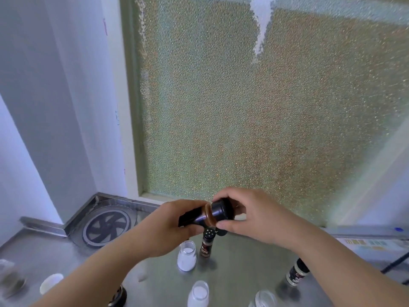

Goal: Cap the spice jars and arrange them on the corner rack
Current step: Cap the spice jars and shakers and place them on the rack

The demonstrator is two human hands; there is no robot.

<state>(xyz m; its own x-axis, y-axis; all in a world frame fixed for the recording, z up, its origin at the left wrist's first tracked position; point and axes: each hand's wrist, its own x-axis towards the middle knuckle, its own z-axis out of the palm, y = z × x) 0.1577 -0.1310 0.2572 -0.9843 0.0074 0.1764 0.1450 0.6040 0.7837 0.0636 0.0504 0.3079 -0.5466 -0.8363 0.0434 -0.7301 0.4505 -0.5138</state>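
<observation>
My left hand [174,224] grips a dark spice jar [194,217] held sideways above the steel counter [239,271]. My right hand [250,216] wraps a black cap [222,210] set against the jar's brown neck. Below the hands stand an uncapped glass jar of white powder [187,255] and a slim dark jar with a perforated shaker top [207,243]. Another open jar of white powder [198,293] stands nearer to me. A white-labelled jar [295,273] leans beside my right forearm. No rack shows in the view.
A white lid [51,282] lies on the counter at the left, near a blurred glass jar [10,278]. A black lid [118,295] and a clear empty jar [264,299] sit at the bottom edge. A round fan vent [106,227] fills the corner. Frosted glass [254,107] rises behind.
</observation>
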